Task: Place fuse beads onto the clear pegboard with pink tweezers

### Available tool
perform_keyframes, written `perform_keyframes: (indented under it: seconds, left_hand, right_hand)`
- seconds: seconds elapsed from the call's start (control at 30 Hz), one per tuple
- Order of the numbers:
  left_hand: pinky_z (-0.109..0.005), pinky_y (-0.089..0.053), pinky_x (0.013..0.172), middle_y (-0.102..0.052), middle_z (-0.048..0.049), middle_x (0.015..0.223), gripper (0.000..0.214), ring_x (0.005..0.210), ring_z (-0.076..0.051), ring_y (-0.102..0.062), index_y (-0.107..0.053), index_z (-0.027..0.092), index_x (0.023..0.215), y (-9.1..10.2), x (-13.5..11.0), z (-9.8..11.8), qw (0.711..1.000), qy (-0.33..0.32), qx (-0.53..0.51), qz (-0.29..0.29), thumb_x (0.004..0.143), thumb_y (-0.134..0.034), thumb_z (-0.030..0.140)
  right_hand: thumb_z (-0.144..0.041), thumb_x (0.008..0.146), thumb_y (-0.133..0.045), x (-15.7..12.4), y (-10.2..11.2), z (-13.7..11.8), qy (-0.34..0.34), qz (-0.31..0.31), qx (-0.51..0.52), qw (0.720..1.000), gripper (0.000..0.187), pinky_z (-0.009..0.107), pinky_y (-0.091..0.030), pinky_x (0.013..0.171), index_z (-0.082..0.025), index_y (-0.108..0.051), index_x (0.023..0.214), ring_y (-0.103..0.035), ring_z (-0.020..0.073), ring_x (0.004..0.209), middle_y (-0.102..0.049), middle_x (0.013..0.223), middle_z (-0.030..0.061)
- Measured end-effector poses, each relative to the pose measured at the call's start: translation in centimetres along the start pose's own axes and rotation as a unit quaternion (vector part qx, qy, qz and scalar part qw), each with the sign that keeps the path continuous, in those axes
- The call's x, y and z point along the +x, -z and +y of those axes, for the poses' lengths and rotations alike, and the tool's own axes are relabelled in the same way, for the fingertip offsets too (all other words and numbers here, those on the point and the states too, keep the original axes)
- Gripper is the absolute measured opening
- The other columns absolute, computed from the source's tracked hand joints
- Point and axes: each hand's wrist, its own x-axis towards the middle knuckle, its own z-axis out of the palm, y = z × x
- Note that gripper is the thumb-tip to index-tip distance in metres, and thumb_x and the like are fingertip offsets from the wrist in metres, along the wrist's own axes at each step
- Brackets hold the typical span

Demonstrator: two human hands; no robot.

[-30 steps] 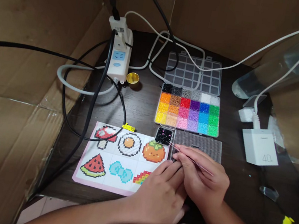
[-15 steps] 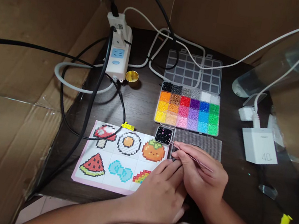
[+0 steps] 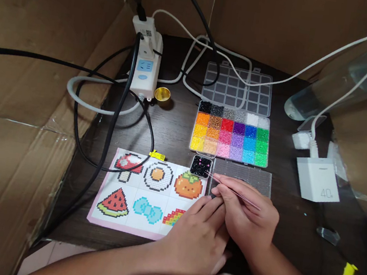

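My right hand (image 3: pixel 250 212) is closed around pink tweezers (image 3: pixel 239 195). Their tips reach into a small clear box of black beads (image 3: pixel 201 166), where a few pink beads lie on top. Whether a bead sits between the tips is too small to tell. My left hand (image 3: pixel 196 236) lies with fingers stretched over the near part of a clear pegboard (image 3: pixel 250 173), partly beneath my right hand, which hides some fingertips. Under its wrist side is a pattern sheet (image 3: pixel 114 228) with pixel pictures, among them a mushroom, an egg and a watermelon slice.
An open bead case (image 3: pixel 232 133) with many colours stands behind the pegboard, its lid (image 3: pixel 239 88) folded back. At left, a power strip (image 3: pixel 147 72) trails black and white cables. Nearby sits a gold cup (image 3: pixel 162 94). A white charger (image 3: pixel 318 179) stands at right. Cardboard walls (image 3: pixel 39 88) enclose the table.
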Motion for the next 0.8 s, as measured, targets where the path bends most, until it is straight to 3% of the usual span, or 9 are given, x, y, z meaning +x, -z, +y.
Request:
perform_keyframes:
  seconds: [0.8]
  left_hand:
    - [-0.044, -0.039, 0.108, -0.054, -0.0170, 0.134, 0.054, 0.135, -0.032, -0.037, -0.055, 0.008, 0.128, 0.21, 0.04, -0.09, 1.000, -0.005, 0.000, -0.001, 0.088, -0.059, 0.044]
  right_hand:
    - [-0.009, 0.085, -0.066, 0.03, 0.20, -0.18, -0.003, -0.006, -0.008, 1.000, 0.024, 0.029, -0.065, 0.065, -0.025, -0.078, 0.098, -0.075, 0.0160, 0.067, -0.079, 0.089, 0.0030]
